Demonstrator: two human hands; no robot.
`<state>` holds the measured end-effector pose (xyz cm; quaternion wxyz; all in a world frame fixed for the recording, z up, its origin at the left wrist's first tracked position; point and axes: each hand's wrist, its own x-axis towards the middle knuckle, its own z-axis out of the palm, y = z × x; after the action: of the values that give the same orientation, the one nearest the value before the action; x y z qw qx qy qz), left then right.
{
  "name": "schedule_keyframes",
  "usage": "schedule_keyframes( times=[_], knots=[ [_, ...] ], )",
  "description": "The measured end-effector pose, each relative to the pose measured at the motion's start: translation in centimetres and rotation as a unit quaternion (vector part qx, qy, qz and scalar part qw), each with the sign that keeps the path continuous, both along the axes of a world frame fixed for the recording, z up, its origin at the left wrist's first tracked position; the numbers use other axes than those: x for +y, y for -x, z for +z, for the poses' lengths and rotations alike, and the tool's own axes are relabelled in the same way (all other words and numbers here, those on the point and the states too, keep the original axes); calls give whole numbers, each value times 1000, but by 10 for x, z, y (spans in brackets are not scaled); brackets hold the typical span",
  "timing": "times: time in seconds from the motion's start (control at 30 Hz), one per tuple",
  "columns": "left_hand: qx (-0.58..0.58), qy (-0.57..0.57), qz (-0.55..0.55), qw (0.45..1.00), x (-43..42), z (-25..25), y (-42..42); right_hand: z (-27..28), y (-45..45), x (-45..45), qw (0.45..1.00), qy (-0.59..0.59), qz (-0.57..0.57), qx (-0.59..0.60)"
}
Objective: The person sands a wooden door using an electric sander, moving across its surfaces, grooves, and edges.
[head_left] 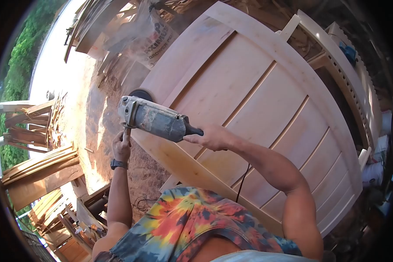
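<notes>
A grey, dust-worn angle grinder (155,118) is held over the near left edge of a large wooden panel (244,74). Its dark round disc (142,94) lies at the panel's edge; whether it touches the wood I cannot tell. My left hand (122,147), with a dark watch at the wrist, is closed around the side handle. At the tool's rear end, my right hand (214,137) is wrapped on the back grip, its fingers partly hidden. A dark cord (242,183) hangs below my right forearm. Long grooves divide the panel into several boards.
Behind the panel stands a pale wooden frame (332,48) with a notched edge. A printed sack (155,41) rests at the back amid hazy dust. Stacked planks (43,170) and scrap wood lie at left, on brown, dusty ground (146,170).
</notes>
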<state>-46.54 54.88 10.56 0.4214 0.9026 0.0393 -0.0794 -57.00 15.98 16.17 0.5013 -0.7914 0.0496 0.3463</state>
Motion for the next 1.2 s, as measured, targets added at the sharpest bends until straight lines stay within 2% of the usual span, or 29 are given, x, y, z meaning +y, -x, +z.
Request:
schedule_keyframes(
  times=[0.07,0.13,0.2,0.27,0.33,0.4,0.63,0.7,0.8,0.9,1.0,1.1,1.2],
  knots=[
    [-31,0,-41,999,-38,2,-29,10,1,-24,999,-3,-34,20],
    [-41,-3,-90,995,-85,12,-66,17,-2,-53,993,0,-120,10],
    [-99,-7,-131,986,-131,1,-115,11,-8,-83,987,-8,-159,3],
    [-77,-68,-194,976,-187,22,-159,12,-18,-112,972,-29,-233,-15],
    [-100,-46,-231,967,-241,27,-196,15,-30,-144,954,-47,-295,-18],
    [-95,-84,-280,952,-289,30,-235,16,-42,-175,939,-54,-339,-7],
    [-72,-98,-292,949,-422,50,-278,36,-55,-254,913,11,-408,-17],
    [-122,-110,-294,941,-442,51,-275,33,-51,-268,910,-4,-415,-9],
    [-139,-93,-294,941,-443,47,-256,33,-38,-276,905,11,-426,-8],
    [-91,-88,-306,944,-412,44,-234,31,-22,-265,910,9,-414,1],
    [-108,-48,-287,951,-353,35,-196,31,-5,-239,932,7,-363,10],
    [-68,-53,-226,970,-283,33,-148,24,8,-190,949,-6,-313,16],
    [-95,-73,-198,973,-205,14,-114,17,18,-140,965,-28,-260,-5]
  ],
)
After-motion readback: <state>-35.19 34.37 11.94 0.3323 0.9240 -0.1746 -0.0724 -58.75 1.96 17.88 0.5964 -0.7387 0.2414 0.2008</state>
